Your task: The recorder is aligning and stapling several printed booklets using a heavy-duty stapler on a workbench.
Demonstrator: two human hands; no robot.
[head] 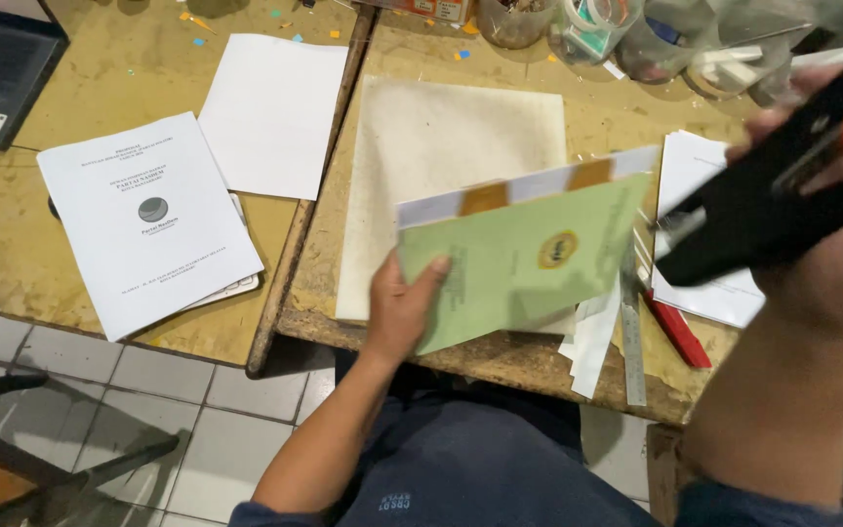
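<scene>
Now our left hand pinches the thin, bendy green paper booklet at its left edge, above the wooden bench; our right hand grips a black stapler beside it.

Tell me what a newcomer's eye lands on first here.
The pale green booklet, held up by the left hand at centre over the worn wooden table. Next, the big black stapler gripped in the right hand at the right edge, its nose close to the booklet's right side.
</scene>
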